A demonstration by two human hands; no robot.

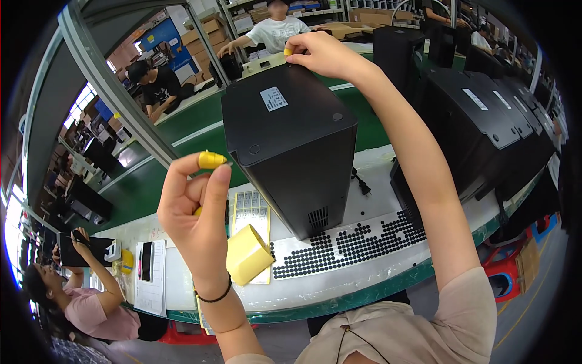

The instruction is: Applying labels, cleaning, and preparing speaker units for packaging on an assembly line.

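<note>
Nearest, at the desk [182,285] front edge, a yellow pad [247,255] lies beside a sheet of black round dots [345,242] that runs along that edge. Just above it the left hand [194,212] is raised, its fingers pinched narrow with a yellow cot [211,160] on the forefinger; what it pinches is too small to tell. Close to its right stands the black box [291,145], tilted, with little room between them. The right hand [321,54] reaches over the box and grips its far top edge. More black boxes [485,115] crowd the right side, near the standing one.
</note>
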